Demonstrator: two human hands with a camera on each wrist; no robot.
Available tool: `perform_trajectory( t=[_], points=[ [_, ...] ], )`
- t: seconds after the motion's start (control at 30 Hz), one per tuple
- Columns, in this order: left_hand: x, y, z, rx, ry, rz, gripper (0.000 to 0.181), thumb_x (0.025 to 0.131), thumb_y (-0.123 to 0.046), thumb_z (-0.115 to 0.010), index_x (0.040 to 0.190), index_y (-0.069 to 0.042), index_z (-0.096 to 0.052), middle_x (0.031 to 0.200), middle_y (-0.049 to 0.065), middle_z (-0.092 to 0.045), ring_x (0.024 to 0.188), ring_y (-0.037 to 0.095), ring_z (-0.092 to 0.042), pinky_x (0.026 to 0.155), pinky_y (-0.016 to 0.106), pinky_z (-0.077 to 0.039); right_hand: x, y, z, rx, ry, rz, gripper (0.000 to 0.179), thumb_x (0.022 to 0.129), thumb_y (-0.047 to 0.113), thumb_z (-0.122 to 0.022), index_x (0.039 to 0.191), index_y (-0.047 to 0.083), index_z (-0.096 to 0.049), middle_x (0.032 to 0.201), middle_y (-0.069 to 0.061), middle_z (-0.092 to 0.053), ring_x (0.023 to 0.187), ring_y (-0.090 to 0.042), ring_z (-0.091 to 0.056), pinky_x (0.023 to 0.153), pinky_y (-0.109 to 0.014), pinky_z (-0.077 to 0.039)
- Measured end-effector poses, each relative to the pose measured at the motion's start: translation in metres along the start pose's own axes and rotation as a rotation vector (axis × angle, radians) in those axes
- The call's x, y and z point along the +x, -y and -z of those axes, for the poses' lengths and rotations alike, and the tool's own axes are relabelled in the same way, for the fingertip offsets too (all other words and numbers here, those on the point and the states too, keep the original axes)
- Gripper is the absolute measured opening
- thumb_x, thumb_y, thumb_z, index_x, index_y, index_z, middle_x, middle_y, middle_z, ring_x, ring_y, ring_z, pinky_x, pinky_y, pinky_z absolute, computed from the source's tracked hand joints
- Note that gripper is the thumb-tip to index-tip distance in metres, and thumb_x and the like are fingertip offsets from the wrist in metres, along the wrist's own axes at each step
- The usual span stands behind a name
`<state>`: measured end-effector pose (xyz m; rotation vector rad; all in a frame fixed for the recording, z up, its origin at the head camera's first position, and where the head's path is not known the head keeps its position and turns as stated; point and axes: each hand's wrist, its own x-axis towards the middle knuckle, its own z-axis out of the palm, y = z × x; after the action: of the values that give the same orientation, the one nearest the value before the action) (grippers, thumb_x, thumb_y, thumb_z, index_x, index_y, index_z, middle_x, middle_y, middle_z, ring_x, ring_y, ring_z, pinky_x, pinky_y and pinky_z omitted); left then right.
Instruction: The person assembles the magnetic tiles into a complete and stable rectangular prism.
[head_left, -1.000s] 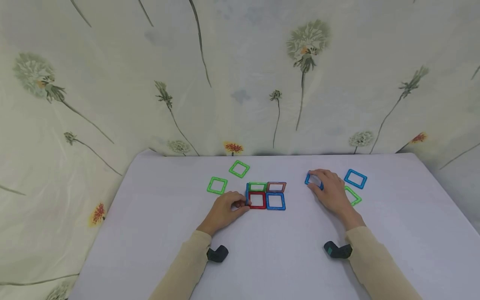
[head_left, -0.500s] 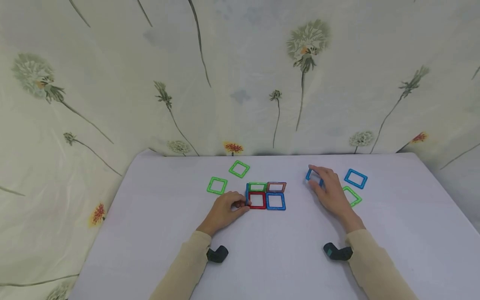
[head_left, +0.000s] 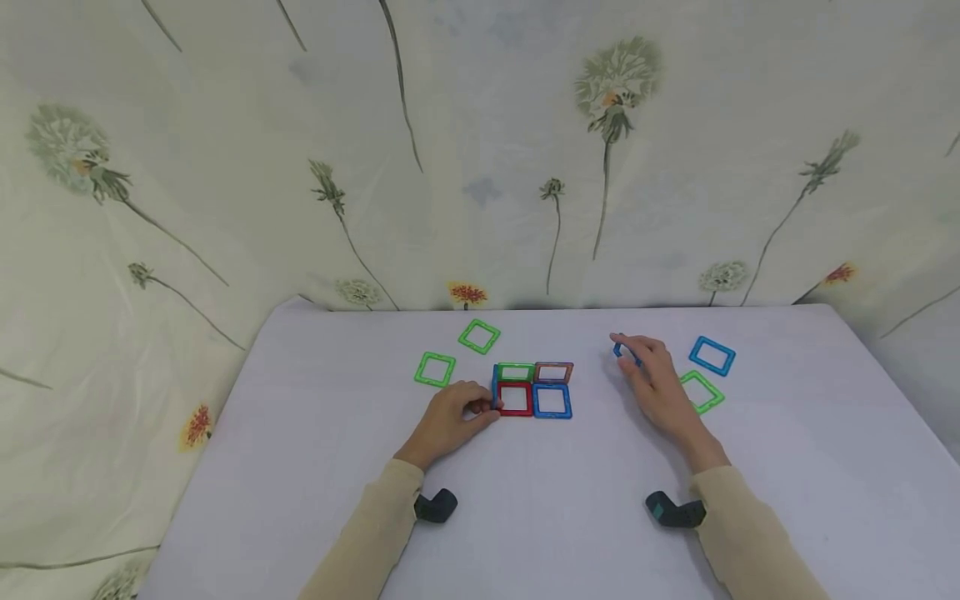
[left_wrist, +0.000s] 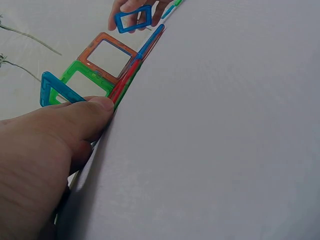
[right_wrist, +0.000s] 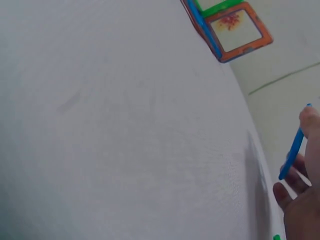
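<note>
Open-framed square magnetic tiles form a small structure in the head view. A red tile (head_left: 515, 413) and a blue tile (head_left: 552, 416) lie flat side by side. Behind them stand a green tile (left_wrist: 67, 73) and an orange tile (left_wrist: 91, 46). At the left end my left hand (head_left: 447, 419) pinches an upright blue tile (left_wrist: 46, 85) near its base; its fingers are partly hidden. To the right of the structure, my right hand (head_left: 660, 387) holds another blue tile (right_wrist: 292, 155) between thumb and fingers, apart from the rest and raised off the table.
Two loose green tiles, one nearer (head_left: 420, 367) and one farther (head_left: 467, 330), lie at back left. A loose blue tile (head_left: 707, 370) and a green tile (head_left: 712, 402) lie beside the right hand. A patterned cloth (head_left: 480, 150) hangs behind the white table (head_left: 570, 517).
In the right hand, the blue tile has turned and now appears narrower, with the fingers shifted slightly upward. The left hand and the structure stay in place.
</note>
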<state>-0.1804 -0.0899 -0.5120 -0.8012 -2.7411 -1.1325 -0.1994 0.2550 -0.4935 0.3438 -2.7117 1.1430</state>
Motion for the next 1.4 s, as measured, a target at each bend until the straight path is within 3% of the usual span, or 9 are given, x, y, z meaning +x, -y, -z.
perform_trajectory(
  t=[0.13,0.4,0.8,1.2,1.4],
  points=[
    [0.000,0.000,0.000,0.001,-0.005,-0.010,0.017,0.085,-0.029,-0.070,0.099,-0.019,-0.067,0.084,-0.010,-0.061,0.078,0.004,-0.051,0.071,0.018,-0.046,-0.002,0.004,-0.001,0.020,0.011,-0.033,0.042,0.100,0.026,-0.047,0.141,0.025,-0.042,0.142,-0.015,-0.034,0.133,-0.035,-0.032,0.104,-0.062,-0.027],
    [0.001,0.000,0.000,-0.001,-0.011,-0.014,0.016,0.085,-0.028,-0.070,0.098,-0.018,-0.068,0.084,-0.010,-0.061,0.078,0.004,-0.051,0.070,0.019,-0.046,-0.008,0.010,-0.003,0.043,0.018,-0.016,0.046,0.098,0.025,-0.050,0.142,0.029,-0.037,0.144,-0.006,-0.038,0.127,-0.028,-0.041,0.104,-0.056,-0.034],
    [0.000,0.000,0.000,0.007,-0.017,-0.025,0.017,0.084,-0.027,-0.071,0.098,-0.019,-0.068,0.084,-0.010,-0.062,0.078,0.004,-0.051,0.071,0.019,-0.046,-0.017,0.015,-0.004,0.067,0.084,-0.069,0.044,0.098,0.038,-0.048,0.140,0.034,-0.036,0.149,-0.002,-0.038,0.134,-0.032,-0.040,0.105,-0.061,-0.030],
    [-0.001,0.000,0.000,0.001,-0.012,-0.018,0.015,0.085,-0.028,-0.071,0.097,-0.019,-0.068,0.084,-0.011,-0.061,0.077,0.003,-0.051,0.070,0.018,-0.046,-0.022,0.023,-0.009,0.103,0.142,0.002,0.044,0.097,0.034,-0.051,0.139,0.030,-0.038,0.148,-0.001,-0.037,0.133,-0.030,-0.041,0.106,-0.053,-0.035],
    [-0.001,0.000,0.001,-0.004,-0.012,-0.025,0.015,0.085,-0.027,-0.070,0.097,-0.019,-0.067,0.084,-0.010,-0.061,0.078,0.004,-0.051,0.070,0.019,-0.046,-0.028,0.046,-0.004,0.115,0.147,0.051,0.043,0.096,0.021,-0.054,0.137,0.019,-0.042,0.146,-0.004,-0.039,0.131,-0.025,-0.043,0.105,-0.043,-0.037]
  ],
)
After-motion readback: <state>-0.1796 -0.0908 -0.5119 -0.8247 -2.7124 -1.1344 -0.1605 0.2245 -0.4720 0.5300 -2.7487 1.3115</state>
